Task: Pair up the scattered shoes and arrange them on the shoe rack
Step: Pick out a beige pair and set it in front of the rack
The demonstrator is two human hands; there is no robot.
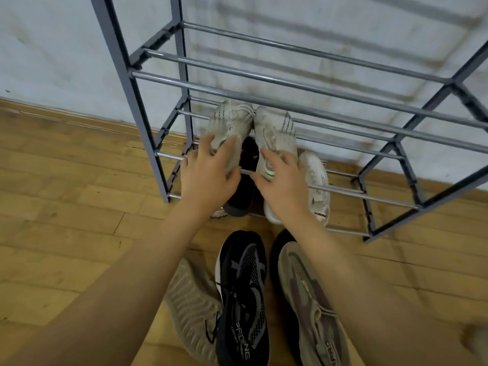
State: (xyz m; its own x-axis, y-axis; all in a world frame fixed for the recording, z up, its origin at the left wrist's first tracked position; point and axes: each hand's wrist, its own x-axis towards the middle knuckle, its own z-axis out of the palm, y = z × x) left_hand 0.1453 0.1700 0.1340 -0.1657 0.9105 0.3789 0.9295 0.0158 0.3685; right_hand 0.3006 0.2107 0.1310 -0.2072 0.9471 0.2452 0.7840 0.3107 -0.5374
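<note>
Your shoe rack (266, 77) stands against the pale wall (52, 48), a grey frame with chrome bars across each tier. On the middle tier you have a pair of worn light-grey knit sneakers side by side, toes toward the wall: your left hand (208, 175) grips the heel of the left sneaker (229, 122), and your right hand (282, 180) closes over the heel of the right sneaker (274, 130). Both sneakers lie on the bars, their heels out past the front bar. Under them, on the lowest tier, a black shoe (245, 180) sits partly hidden by your hands, and just to its right lies a white sneaker (317, 186) with small dark lettering near the heel. The upper tier you can see holds nothing. On the wooden floor (66, 207) near you, between your forearms, lie a black mesh trainer (243, 299), a beige ribbed sole-up shoe (190, 299) touching its left side, and a beige and mauve trainer (309, 299) to its right, with another dark shoe partly hidden behind that one. The floor to the left of the rack is open; the rack's right end reaches toward the edge of the view.
</note>
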